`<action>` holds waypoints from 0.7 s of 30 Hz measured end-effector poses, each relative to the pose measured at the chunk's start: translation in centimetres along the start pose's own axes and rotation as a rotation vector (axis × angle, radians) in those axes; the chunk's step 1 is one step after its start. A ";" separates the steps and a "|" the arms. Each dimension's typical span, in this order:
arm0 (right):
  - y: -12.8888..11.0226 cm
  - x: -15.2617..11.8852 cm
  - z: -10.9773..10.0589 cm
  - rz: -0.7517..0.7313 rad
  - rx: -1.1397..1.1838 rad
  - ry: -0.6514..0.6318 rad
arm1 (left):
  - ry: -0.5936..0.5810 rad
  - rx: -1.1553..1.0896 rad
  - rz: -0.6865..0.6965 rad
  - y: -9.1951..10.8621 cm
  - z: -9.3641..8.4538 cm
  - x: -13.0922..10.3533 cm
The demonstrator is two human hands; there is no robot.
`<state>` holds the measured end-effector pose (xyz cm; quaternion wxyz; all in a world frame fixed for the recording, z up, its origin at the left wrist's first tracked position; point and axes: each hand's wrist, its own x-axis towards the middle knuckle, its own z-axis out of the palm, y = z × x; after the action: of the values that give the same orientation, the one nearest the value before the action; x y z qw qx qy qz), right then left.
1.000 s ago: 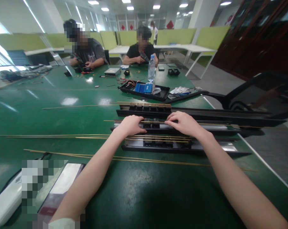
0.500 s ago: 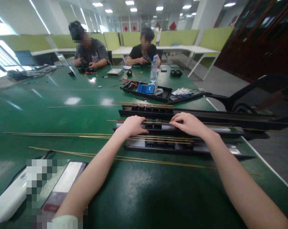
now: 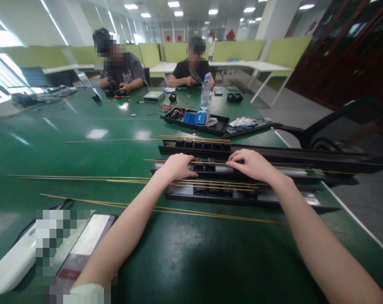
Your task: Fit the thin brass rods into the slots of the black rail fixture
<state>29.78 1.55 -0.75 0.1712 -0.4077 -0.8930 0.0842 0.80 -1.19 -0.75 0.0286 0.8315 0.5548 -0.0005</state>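
Note:
A long black channel [image 3: 179, 170] with a pale inner strip lies across the table before me, black blocks [image 3: 205, 164] sitting inside it. My left hand [image 3: 179, 166] spans this channel left of the blocks, fingers on its far side and thumb against its near wall. Along the channel runs a thin brass-coloured rod [image 3: 217, 163]. My right hand [image 3: 247, 164] pinches that rod right of the blocks, between thumb and fingertips. Closer to me is a second black channel [image 3: 223, 200] with several blocks and rods [image 3: 223, 185] on top. Another black channel [image 3: 289, 155] lies behind.
Loose rods [image 3: 93, 202] cross the green table [image 3: 191, 249]. A phone-like slab [image 3: 90, 236] and a white device [image 3: 17, 261] lie at lower left. Beyond the channels are a black tray [image 3: 218, 123], a water bottle [image 3: 205, 93] and gloves [image 3: 242, 124]. Two people sit opposite.
Both hands keep their places on the channel and rod. The whole view has shifted very slightly; nothing else has visibly moved.

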 end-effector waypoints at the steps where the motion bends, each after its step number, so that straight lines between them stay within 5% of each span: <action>1: 0.0 0.0 0.0 0.002 -0.005 0.002 | 0.000 0.002 0.000 0.0 0.0 0.0; 21: -1.6 0.6 1.3 0.007 -0.073 0.033 | 0.002 0.049 -0.042 0.6 -0.1 0.1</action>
<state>27.82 0.94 -1.36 0.1705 -0.4180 -0.8911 0.0454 1.36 -1.34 -0.60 0.0076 0.8200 0.5721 -0.0140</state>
